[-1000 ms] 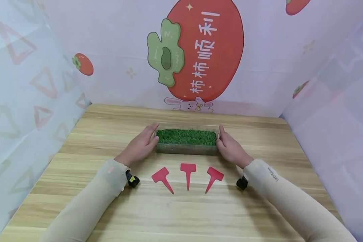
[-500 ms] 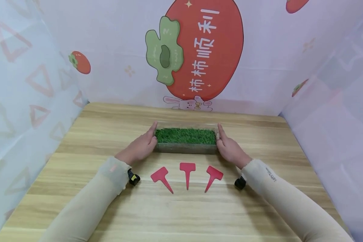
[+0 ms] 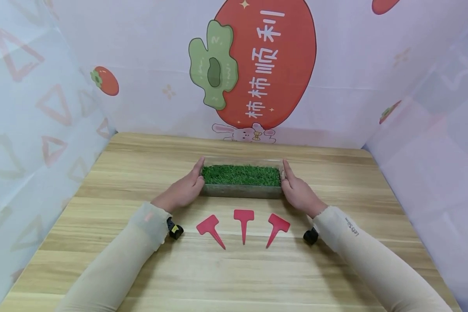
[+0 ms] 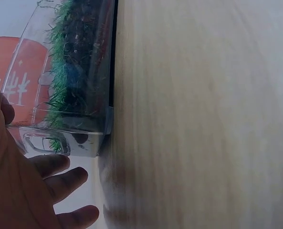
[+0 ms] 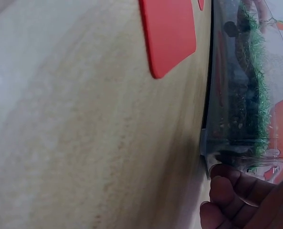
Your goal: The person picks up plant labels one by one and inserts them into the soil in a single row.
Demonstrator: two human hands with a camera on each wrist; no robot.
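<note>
A long clear plastic box (image 3: 242, 191) lined with green artificial grass (image 3: 239, 175) stands on the wooden table. At its left end, my left hand (image 3: 183, 187) touches the wall with its fingers mostly straight. The left wrist view shows those fingers (image 4: 67, 183) spread beside the end handle (image 4: 46, 142). My right hand (image 3: 298, 190) is against the opposite end, and in the right wrist view its loosely bent fingers (image 5: 222, 191) meet the lower corner. In front of the box lie three red T-shaped plant labels: left (image 3: 208, 225), middle (image 3: 244, 215) and right (image 3: 278, 223).
The wooden table (image 3: 234, 277) ends at a back wall (image 3: 148, 112) covered with a persimmon-print sheet. Pale sheets also close off the left side (image 3: 43, 112) and the right side (image 3: 444, 143). A wrist camera (image 3: 175, 231) hangs under the left cuff.
My left index finger now stands more upright along the box's end than a second ago. The box, labels and right hand have barely shifted apart from slight head movement.
</note>
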